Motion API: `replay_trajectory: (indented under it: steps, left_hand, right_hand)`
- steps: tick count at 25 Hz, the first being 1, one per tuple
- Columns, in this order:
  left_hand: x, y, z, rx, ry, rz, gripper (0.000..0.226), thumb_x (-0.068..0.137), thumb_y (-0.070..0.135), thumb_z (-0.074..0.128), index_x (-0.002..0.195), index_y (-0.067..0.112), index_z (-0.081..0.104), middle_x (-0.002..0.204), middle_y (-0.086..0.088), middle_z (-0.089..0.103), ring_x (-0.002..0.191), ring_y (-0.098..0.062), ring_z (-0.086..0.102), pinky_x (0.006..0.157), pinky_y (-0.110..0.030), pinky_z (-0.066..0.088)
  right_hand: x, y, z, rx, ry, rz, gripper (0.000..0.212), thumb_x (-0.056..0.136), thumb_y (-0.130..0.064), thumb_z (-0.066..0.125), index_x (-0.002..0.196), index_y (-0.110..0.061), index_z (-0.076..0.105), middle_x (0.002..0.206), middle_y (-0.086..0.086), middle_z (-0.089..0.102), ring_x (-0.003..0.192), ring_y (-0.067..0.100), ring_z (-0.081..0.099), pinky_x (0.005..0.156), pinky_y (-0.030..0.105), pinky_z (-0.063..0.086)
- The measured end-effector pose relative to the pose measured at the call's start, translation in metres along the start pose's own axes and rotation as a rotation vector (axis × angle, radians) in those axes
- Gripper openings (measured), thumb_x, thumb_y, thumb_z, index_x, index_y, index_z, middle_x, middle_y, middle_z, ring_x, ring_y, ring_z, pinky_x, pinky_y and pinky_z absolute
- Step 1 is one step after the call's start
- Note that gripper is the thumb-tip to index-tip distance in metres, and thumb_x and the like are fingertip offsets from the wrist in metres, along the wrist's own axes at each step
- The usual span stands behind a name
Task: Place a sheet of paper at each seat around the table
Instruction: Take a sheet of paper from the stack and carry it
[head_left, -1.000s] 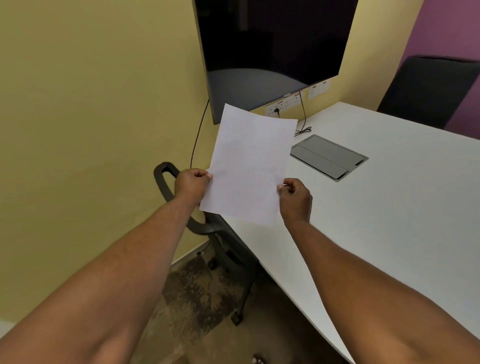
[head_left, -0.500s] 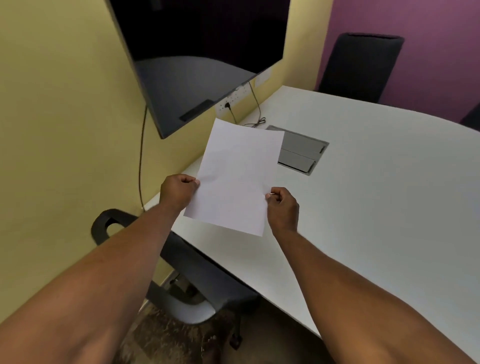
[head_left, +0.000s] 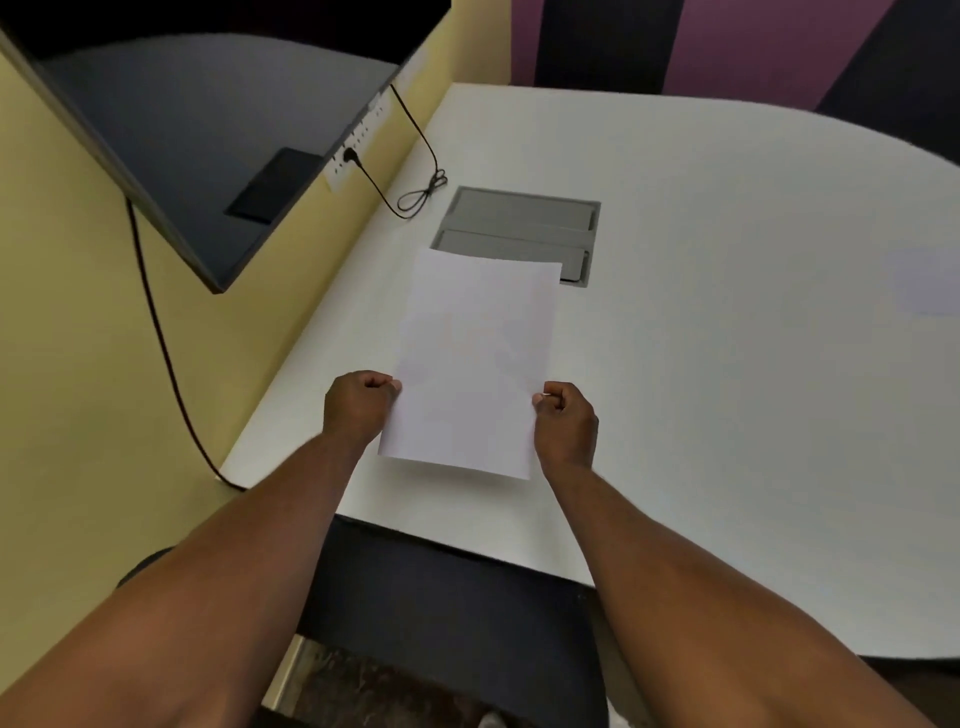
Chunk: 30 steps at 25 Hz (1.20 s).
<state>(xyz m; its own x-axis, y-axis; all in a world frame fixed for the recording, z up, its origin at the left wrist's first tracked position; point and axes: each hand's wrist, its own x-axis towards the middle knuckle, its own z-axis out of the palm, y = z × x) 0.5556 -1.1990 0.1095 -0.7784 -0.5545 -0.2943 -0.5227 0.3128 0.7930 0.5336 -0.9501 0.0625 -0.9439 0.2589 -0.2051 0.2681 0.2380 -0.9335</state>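
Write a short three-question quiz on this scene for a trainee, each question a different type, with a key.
1. True or false: the sheet of paper is held by the left hand alone.
2. Multiple choice: what does the far edge of the sheet overlap in the view? A) the coiled black cable B) the grey cable hatch set in the table C) the wall screen
3. Fill in: the dark chair sits at the table's ___ edge, between the person's forearms.

Key: 1. False, the right hand also has a grip on it. 2. B. 3. near.
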Motion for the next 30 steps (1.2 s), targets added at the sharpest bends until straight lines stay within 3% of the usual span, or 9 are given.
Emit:
replay_trajectory:
  steps: [4, 8, 12, 19, 22, 26, 30]
  left_hand:
    - [0.033, -0.034, 0.021, 0.008, -0.033, -0.066, 0.014, 0.088, 0.019, 0.074, 0.096, 0.009, 0.077, 0.106, -0.010, 0.075, 0.103, -0.033, 0.069, 0.097, -0.040, 0.054]
    - [0.060, -0.065, 0.045, 0.006, -0.062, -0.133, 0.006, 0.086, 0.020, 0.075, 0.089, 0.015, 0.076, 0.102, -0.008, 0.076, 0.096, -0.031, 0.071, 0.096, -0.043, 0.056]
    - [0.084, -0.090, 0.061, 0.017, -0.087, -0.172, 0.010, 0.085, 0.021, 0.076, 0.092, 0.014, 0.078, 0.101, -0.008, 0.077, 0.103, -0.033, 0.070, 0.097, -0.044, 0.055]
    - [0.102, -0.115, 0.083, 0.112, -0.093, -0.220, 0.013, 0.080, 0.028, 0.079, 0.090, 0.019, 0.080, 0.097, -0.002, 0.078, 0.096, -0.025, 0.072, 0.090, -0.034, 0.056]
    - [0.102, -0.120, 0.087, 0.140, -0.092, -0.252, 0.010, 0.079, 0.030, 0.079, 0.084, 0.022, 0.079, 0.094, 0.002, 0.078, 0.092, -0.021, 0.071, 0.083, -0.030, 0.054]
    - [0.103, -0.121, 0.090, 0.200, -0.078, -0.280, 0.011, 0.076, 0.032, 0.079, 0.076, 0.021, 0.075, 0.081, 0.008, 0.073, 0.083, -0.019, 0.069, 0.067, -0.025, 0.045]
    - [0.105, -0.122, 0.092, 0.260, -0.079, -0.269, 0.013, 0.076, 0.028, 0.078, 0.076, 0.017, 0.072, 0.080, 0.004, 0.072, 0.080, -0.021, 0.067, 0.071, -0.027, 0.045]
  right_hand:
    - [0.018, 0.031, 0.025, -0.052, 0.022, 0.067, 0.017, 0.092, -0.006, 0.059, 0.100, -0.016, 0.071, 0.080, -0.016, 0.066, 0.071, -0.021, 0.057, 0.060, -0.001, 0.038]
    - [0.034, 0.064, 0.048, -0.110, 0.043, 0.132, 0.022, 0.093, -0.005, 0.053, 0.100, -0.015, 0.072, 0.076, -0.023, 0.062, 0.071, -0.025, 0.055, 0.059, -0.002, 0.037]
    - [0.043, 0.092, 0.065, -0.142, 0.038, 0.174, 0.022, 0.092, -0.005, 0.053, 0.098, -0.016, 0.071, 0.075, -0.026, 0.060, 0.070, -0.026, 0.054, 0.059, -0.002, 0.036]
    - [0.046, 0.122, 0.076, -0.190, 0.023, 0.227, 0.019, 0.095, -0.007, 0.056, 0.106, -0.017, 0.067, 0.080, -0.015, 0.062, 0.069, -0.025, 0.054, 0.059, -0.003, 0.037]
    - [0.048, 0.125, 0.079, -0.223, 0.018, 0.247, 0.018, 0.094, -0.008, 0.058, 0.107, -0.018, 0.064, 0.088, -0.006, 0.065, 0.071, -0.012, 0.059, 0.058, 0.005, 0.040]
    - [0.051, 0.127, 0.081, -0.274, 0.024, 0.234, 0.016, 0.089, -0.013, 0.065, 0.104, -0.019, 0.062, 0.089, -0.003, 0.063, 0.081, 0.013, 0.059, 0.073, 0.023, 0.044]
    - [0.051, 0.129, 0.083, -0.315, 0.032, 0.207, 0.016, 0.087, -0.013, 0.065, 0.101, -0.019, 0.061, 0.086, -0.003, 0.060, 0.079, 0.015, 0.057, 0.074, 0.026, 0.042]
